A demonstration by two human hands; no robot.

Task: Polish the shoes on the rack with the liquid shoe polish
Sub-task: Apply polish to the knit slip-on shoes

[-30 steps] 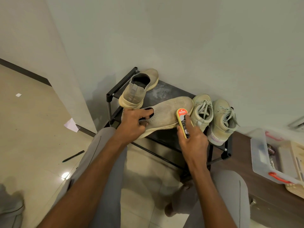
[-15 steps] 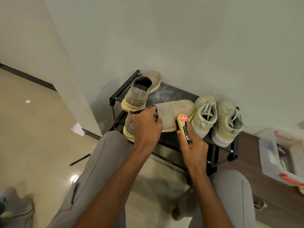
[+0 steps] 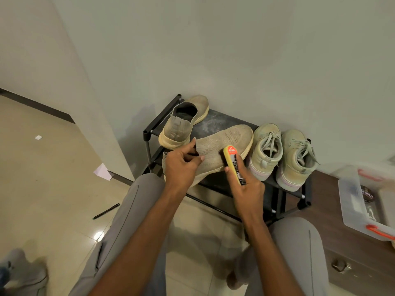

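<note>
A beige knit slip-on shoe (image 3: 226, 144) lies tilted over the front of the black shoe rack (image 3: 215, 122), toe pointing right. My left hand (image 3: 181, 165) grips it at the collar, near the heel. My right hand (image 3: 245, 186) holds a yellow liquid shoe polish bottle (image 3: 234, 161) with an orange label, its top end pressed against the shoe's side. The matching slip-on (image 3: 183, 122) stands at the rack's back left. Two pale lace-up sneakers (image 3: 267, 150) (image 3: 297, 159) stand at the right end.
A wall rises right behind the rack. At the right, a clear plastic box (image 3: 361, 201) with orange clips sits on a dark wooden cabinet (image 3: 350, 248). A black pen (image 3: 106, 211) and paper scraps (image 3: 102, 171) lie on the tiled floor at left. My grey-trousered knees flank my arms.
My left hand shifted its hold on the slip-on's collar, leaving the heel opening. The bottle's end moved up from the sole edge onto the shoe's side.
</note>
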